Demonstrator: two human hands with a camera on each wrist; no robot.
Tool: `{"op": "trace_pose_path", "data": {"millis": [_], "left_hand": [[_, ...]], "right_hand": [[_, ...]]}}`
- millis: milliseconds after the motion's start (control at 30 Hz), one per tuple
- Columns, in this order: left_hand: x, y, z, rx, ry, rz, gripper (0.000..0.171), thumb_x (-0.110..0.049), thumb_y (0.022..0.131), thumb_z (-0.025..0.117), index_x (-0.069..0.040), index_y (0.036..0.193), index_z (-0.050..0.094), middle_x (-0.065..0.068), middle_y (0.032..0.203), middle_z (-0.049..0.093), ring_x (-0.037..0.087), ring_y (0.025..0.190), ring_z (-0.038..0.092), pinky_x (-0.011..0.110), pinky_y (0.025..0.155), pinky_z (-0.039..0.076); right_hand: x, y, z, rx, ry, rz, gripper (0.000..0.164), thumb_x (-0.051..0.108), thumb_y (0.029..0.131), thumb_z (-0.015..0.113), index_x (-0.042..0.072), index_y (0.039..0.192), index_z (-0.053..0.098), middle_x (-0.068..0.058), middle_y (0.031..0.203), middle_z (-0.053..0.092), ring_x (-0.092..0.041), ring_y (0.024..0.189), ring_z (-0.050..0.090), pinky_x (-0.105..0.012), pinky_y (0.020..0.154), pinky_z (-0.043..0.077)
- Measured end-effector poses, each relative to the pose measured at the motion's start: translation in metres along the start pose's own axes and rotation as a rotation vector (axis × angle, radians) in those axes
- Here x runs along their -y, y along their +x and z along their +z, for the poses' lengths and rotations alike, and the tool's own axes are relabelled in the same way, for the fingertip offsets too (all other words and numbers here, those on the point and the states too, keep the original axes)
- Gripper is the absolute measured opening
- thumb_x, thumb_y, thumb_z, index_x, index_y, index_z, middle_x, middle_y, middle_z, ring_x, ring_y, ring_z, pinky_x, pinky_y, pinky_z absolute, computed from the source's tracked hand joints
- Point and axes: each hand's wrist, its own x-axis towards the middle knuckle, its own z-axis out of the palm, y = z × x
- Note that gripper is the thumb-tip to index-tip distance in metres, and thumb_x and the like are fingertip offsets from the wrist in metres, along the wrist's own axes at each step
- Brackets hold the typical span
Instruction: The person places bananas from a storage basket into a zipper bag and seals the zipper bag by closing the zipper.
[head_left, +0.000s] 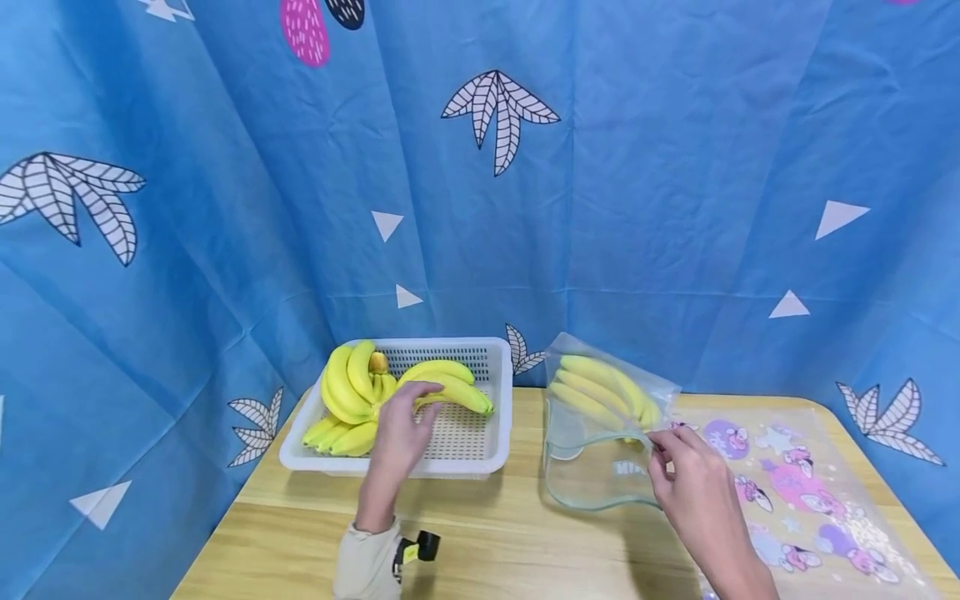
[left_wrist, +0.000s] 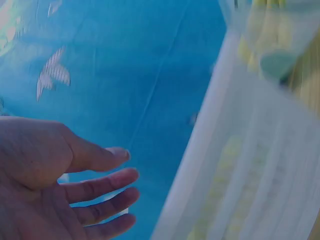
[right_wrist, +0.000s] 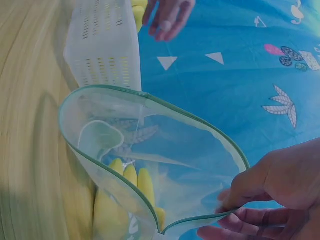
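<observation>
My left hand [head_left: 405,427] reaches over the white basket [head_left: 498,417], fingers loosely bent and apart near the bananas [head_left: 450,387] on its right side. In the left wrist view, nothing lies between the thumb and fingers of that hand [left_wrist: 95,185]. My right hand [head_left: 697,483] pinches the rim of a clear zip bag [head_left: 592,479] with green edging. Its mouth gapes wide in the right wrist view, the right hand [right_wrist: 275,190] at one corner. Inside the bag lies a bunch of bananas [right_wrist: 145,185].
Another banana bunch [head_left: 348,387] fills the basket's left side. To the right, a clear sheet printed with cartoon figures [head_left: 795,492] lies flat on the wooden table [head_left: 510,542]. A blue patterned curtain [head_left: 637,208] hangs close behind the table's back edge.
</observation>
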Motion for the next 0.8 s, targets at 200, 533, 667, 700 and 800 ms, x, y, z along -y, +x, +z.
{"op": "trace_pose_path", "data": {"millis": [200,533,667,700,800], "left_hand": [[0.032,0.002,-0.022,0.044,0.159,-0.1,0.031,0.009,0.091,0.069,0.002,0.121,0.07,0.021,0.13,0.063,0.041,0.126,0.056,0.058,0.11,0.042],[0.048,0.008,-0.021,0.106,0.449,-0.035,0.04,0.014,0.081,0.074,0.004,0.119,0.071,0.027,0.134,0.061,0.047,0.126,0.053,0.058,0.109,0.043],[0.048,0.007,-0.021,0.145,0.521,-0.095,0.042,0.013,0.082,0.072,0.0,0.123,0.071,0.023,0.131,0.064,0.045,0.124,0.055,0.062,0.098,0.044],[0.048,0.007,-0.021,0.154,0.532,-0.112,0.044,0.014,0.082,0.07,-0.001,0.124,0.071,0.022,0.13,0.065,0.044,0.122,0.056,0.062,0.094,0.044],[0.05,0.007,-0.023,0.174,0.517,-0.16,0.048,0.018,0.081,0.066,0.0,0.125,0.07,0.022,0.128,0.066,0.044,0.12,0.057,0.062,0.091,0.046]], "right_hand": [[0.0,-0.002,0.003,-0.015,-0.005,-0.02,0.022,-0.017,0.072,0.071,-0.001,0.087,0.075,-0.003,0.075,0.06,-0.017,0.063,0.06,-0.033,0.049,0.055],[0.002,-0.001,0.003,0.009,0.005,-0.014,0.022,-0.017,0.072,0.071,-0.002,0.087,0.075,-0.005,0.077,0.063,-0.016,0.064,0.061,-0.033,0.05,0.057],[0.003,-0.001,0.003,0.016,0.002,-0.006,0.022,-0.017,0.072,0.071,-0.002,0.088,0.075,-0.005,0.077,0.063,-0.015,0.065,0.061,-0.033,0.051,0.057],[0.002,-0.001,0.003,0.017,0.001,-0.004,0.022,-0.016,0.072,0.072,-0.002,0.088,0.075,-0.005,0.077,0.063,-0.015,0.065,0.06,-0.033,0.051,0.057],[0.001,-0.001,0.003,0.016,0.004,-0.008,0.022,-0.016,0.072,0.072,-0.001,0.088,0.076,-0.004,0.077,0.063,-0.015,0.065,0.06,-0.033,0.051,0.057]]}}
